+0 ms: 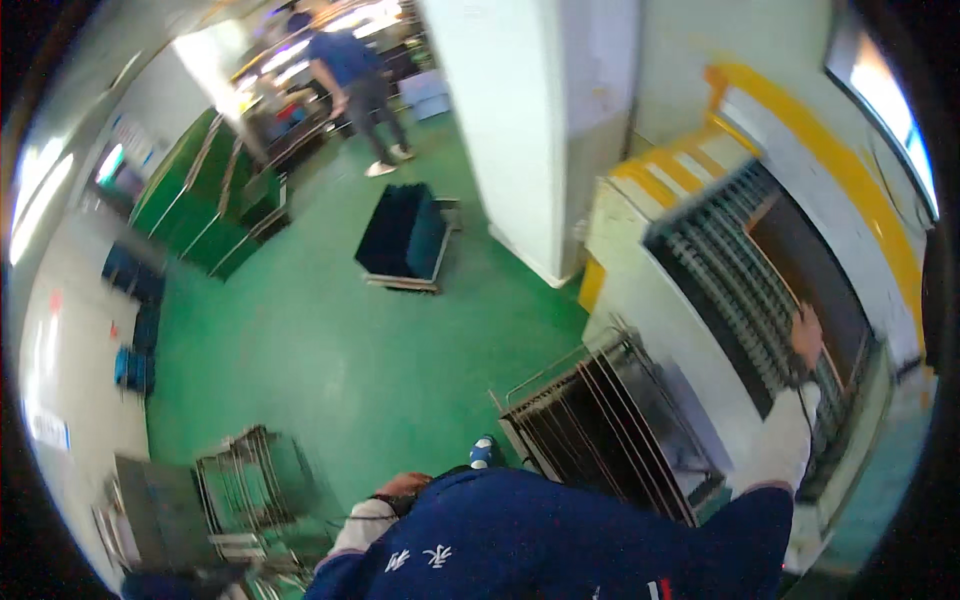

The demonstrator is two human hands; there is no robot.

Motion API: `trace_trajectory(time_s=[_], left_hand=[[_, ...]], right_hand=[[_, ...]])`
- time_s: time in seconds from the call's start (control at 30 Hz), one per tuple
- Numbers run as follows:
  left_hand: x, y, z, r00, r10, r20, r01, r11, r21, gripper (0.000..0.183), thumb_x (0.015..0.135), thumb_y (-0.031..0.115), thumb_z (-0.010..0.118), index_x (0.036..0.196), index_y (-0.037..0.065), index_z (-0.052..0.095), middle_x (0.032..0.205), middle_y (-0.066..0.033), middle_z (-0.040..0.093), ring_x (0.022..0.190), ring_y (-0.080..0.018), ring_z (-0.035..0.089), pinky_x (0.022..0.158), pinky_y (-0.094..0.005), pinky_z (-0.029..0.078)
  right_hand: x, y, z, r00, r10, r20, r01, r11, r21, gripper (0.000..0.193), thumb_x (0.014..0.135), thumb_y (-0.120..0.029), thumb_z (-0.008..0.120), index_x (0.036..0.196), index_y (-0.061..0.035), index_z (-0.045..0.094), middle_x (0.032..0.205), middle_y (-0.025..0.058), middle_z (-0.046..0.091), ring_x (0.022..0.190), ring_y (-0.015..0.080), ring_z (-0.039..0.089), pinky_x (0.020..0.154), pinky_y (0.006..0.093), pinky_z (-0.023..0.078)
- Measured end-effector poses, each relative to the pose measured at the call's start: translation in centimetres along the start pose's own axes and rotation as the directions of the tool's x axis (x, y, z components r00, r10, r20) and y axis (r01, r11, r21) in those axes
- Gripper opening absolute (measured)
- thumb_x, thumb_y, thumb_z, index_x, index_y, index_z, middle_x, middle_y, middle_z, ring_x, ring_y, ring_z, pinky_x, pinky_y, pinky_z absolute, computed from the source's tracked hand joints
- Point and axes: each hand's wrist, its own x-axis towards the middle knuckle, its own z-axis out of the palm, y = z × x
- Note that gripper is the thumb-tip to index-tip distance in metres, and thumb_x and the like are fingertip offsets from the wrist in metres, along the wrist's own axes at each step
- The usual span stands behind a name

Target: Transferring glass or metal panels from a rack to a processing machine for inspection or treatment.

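My right arm stretches out to a roller conveyor [715,290] at the right, in the mouth of a white and yellow machine. A flat, dark brown rectangular panel [815,275] with a lighter edge lies over the rollers. At the panel's near edge is my right hand [806,338], its fingers closed on that edge, somewhat blurred. Low in front of my body, by my dark blue garment, is my left hand [403,485]; its fingers are mostly hidden, and I see nothing in it.
A metal rack [600,430] holding upright dark panels stands between me and the machine [640,240]. Ahead are a dark bin on a wheeled frame [405,238], a white pillar [510,130] and a person [350,80]. Wire racks [245,485] stand lower left, green boards [195,195] farther back.
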Motion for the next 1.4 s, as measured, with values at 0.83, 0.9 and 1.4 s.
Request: trace_trajectory(time_s=[0.83,0.9,1.4], left_hand=[[4.0,-1.1,-2.7,0.971,-0.179,0.157,0.181,0.983,0.001,0.04,0.079,0.035,0.061,0.105,0.005,0.062,0.098,-0.0054,0.064,0.088,-0.0181,0.057,0.079,-0.0316,0.044],[4.5,-3.2,-2.6,0.964,-0.212,0.161,0.23,0.968,-0.099,0.039,0.078,0.034,0.062,0.105,0.005,0.062,0.098,-0.0047,0.064,0.087,-0.0179,0.057,0.079,-0.0319,0.044],[5.0,-6.0,-5.4,0.941,-0.252,0.227,0.293,0.941,-0.169,0.038,0.08,0.03,0.063,0.108,0.006,0.061,0.101,-0.0052,0.063,0.091,-0.0181,0.057,0.082,-0.0334,0.044]], right_hand=[[-18.4,-7.0,-4.6,0.914,-0.405,0.018,0.394,0.898,0.195,0.026,0.08,-0.018,0.058,0.1,-0.0018,0.059,0.096,0.0135,0.06,0.089,0.0282,0.055,0.079,0.0346,0.042],[-21.9,-10.1,-4.8,0.891,-0.405,0.204,0.346,0.898,0.274,0.026,0.08,-0.019,0.058,0.099,-0.0009,0.06,0.091,0.012,0.062,0.084,0.0247,0.058,0.075,0.0325,0.045],[-33.0,-10.5,4.0,0.816,-0.152,0.557,-0.183,0.847,0.499,0.042,0.086,-0.034,0.052,0.094,0.0062,0.058,0.079,0.0137,0.061,0.075,0.0149,0.052,0.068,0.0321,0.042]])
